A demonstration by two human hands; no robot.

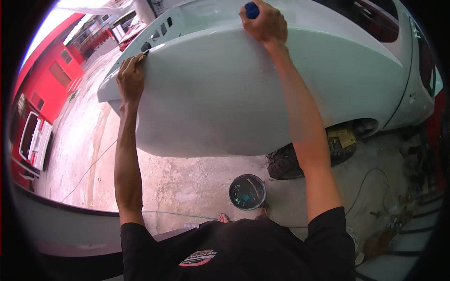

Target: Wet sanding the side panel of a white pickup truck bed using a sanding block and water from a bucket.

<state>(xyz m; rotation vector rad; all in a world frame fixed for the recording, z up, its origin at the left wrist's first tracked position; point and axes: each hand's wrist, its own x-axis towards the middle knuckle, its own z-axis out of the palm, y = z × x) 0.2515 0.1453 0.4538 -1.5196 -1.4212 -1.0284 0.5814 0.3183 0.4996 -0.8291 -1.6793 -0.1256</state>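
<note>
A wide, curved, pale grey-green car body panel (211, 93) stretches across the view in front of me. My left hand (131, 77) is at its upper left edge, fingers bent over the rim. Beside those fingertips is a small dark piece (146, 46) whose kind I cannot make out. Far up at the panel's top edge, my right hand (269, 23) is closed round a blue rounded object (252, 10). The fingers partly hide it, and its kind is unclear. A few small droplets or specks show on the panel beside my right forearm.
A dark bucket (247, 192) holding liquid and a bluish item stands on the concrete near my feet. Right of it, a tyre (284, 162) sits under the body. A thin cable (183, 214) crosses the floor. A white vehicle (35, 143) stands by the red building (51, 77).
</note>
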